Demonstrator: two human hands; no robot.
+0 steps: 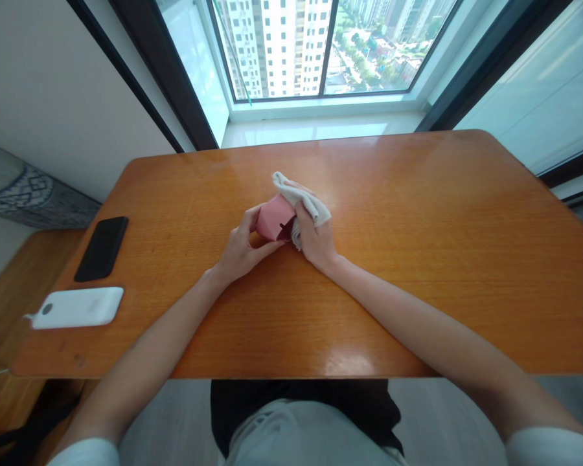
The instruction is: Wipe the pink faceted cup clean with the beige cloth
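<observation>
A pink faceted object (274, 217) with a dark notch on its front side is held just above or on the table, around its middle. I cannot make out what kind of thing it is. My left hand (245, 249) grips it from the left, thumb below and fingers behind. On the other side, my right hand (317, 238) is closed around a folded whitish cloth (298, 194). The cloth lies against the right side of the pink object, and part of it sticks out above my fingers. My right fingertips are partly hidden by the cloth.
The wooden table (418, 259) has rounded corners and a shiny top. At its left side lie a black phone (102, 248) and a white rounded device (78, 307) with a cable. A window (325, 52) stands beyond the far edge.
</observation>
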